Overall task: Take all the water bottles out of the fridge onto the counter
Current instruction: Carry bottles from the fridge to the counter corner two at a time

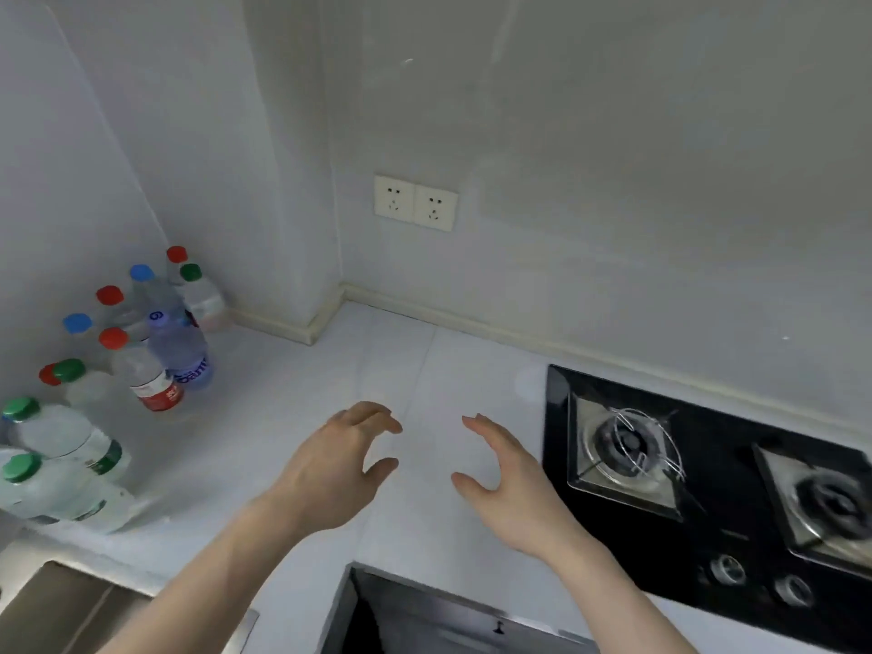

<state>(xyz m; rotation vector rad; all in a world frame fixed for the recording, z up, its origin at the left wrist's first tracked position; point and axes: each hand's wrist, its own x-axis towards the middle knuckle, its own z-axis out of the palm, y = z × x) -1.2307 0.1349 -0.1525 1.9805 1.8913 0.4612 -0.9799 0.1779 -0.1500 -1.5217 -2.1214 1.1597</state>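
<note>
Several water bottles stand grouped on the white counter (424,370) at the left, against the wall. Among them are a blue-tinted bottle (181,349), a red-capped bottle with a red label (146,375), and two green-capped bottles (66,441) at the near left. My left hand (339,464) and my right hand (505,483) hover over the middle of the counter, palms facing each other, fingers loosely curved, holding nothing. The fridge is out of view.
A black gas hob (708,488) with two burners and knobs fills the right of the counter. Two wall sockets (415,203) sit above the corner. A sink edge (61,601) shows at the lower left, a drawer front (448,620) below.
</note>
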